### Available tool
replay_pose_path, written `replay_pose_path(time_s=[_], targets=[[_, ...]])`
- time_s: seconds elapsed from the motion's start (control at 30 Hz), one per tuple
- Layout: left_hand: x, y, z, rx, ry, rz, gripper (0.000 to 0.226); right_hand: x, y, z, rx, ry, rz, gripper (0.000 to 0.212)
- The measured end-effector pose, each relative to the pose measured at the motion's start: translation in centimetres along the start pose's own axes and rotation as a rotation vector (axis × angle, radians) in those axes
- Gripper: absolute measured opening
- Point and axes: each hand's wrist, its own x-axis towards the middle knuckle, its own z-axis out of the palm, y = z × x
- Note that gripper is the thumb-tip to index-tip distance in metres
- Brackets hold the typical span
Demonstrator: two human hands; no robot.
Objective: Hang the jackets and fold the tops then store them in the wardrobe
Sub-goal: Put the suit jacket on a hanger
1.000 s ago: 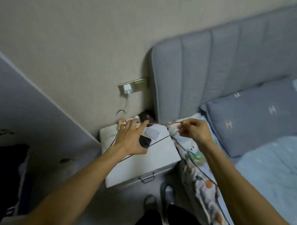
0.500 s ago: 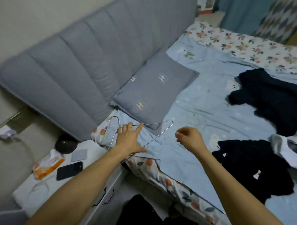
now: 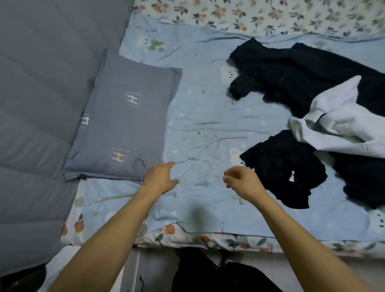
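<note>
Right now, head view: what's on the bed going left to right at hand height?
Grey headboard → grey pillow → wire hanger, held by the left hand → right hand, holding nothing visible → small dark garment → white garment.
</note>
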Motion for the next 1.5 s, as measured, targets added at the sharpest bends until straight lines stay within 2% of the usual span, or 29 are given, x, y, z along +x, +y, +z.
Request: replay_pose_path(time_s=[0.1,0.23,0.37,0.5,0.6,0.73,0.87,0.97,1.0,1.17,1.23,1.27,1.33,1.4,1.5], targets=[[1.3,4.3,0.7,-0.297,0.039,0.092,0.037,0.1,1.3,-3.2,0.047,0.068,0.056,0.012],[2.3,13.3,-0.2,-0.514,0.032,0.236,0.019,-0.3,3.9,-9.4,0.134,0.223,0.102,0.009],[4.6,24.5,-1.6,-0.559,-0.006,0.372,0.014,-0.1,8.1,-18.1,0.209,0.369,0.159,0.008],[7.7,30.9,-2.7,-0.525,-0.007,0.394,0.012,2.3,10.6,-24.2,0.289,0.418,0.175,0.005],[11.9,37.7,-2.4,-0.533,-0.018,0.356,0.011,6.2,13.6,-30.6,0.33,0.424,0.176,0.005],[16.0,41.7,-2.4,-0.577,-0.026,0.261,0.015,10.1,14.7,-33.6,0.34,0.447,0.15,0.006],[24.6,46.8,0.2,-0.585,-0.04,0.18,0.017,18.3,17.9,-35.9,0.326,0.403,0.103,0.011],[32.6,49.9,2.9,-0.478,-0.008,0.185,0.013,25.6,21.2,-37.0,0.27,0.41,0.055,0.014],[35.0,50.8,3.7,-0.409,0.027,0.211,0.02,27.5,22.1,-37.3,0.257,0.414,0.047,0.014],[45.5,55.1,6.0,0.24,0.314,0.447,0.096,35.5,26.5,-38.1,0.211,0.478,-0.038,0.018],[49.3,56.6,7.5,0.52,0.334,0.482,0.107,38.0,27.8,-37.9,0.202,0.5,-0.072,0.017],[50.6,57.1,8.1,0.64,0.328,0.492,0.099,38.7,28.1,-37.9,0.195,0.502,-0.083,0.016],[52.4,57.6,9.2,0.751,0.326,0.503,0.067,39.8,29.0,-37.5,0.162,0.496,-0.101,0.015],[53.2,57.1,10.0,0.673,0.321,0.495,0.046,40.3,29.8,-36.9,0.106,0.472,-0.106,0.016],[50.6,54.1,10.6,0.444,0.155,0.478,0.031,39.3,30.1,-36.2,0.047,0.429,-0.075,0.016]])
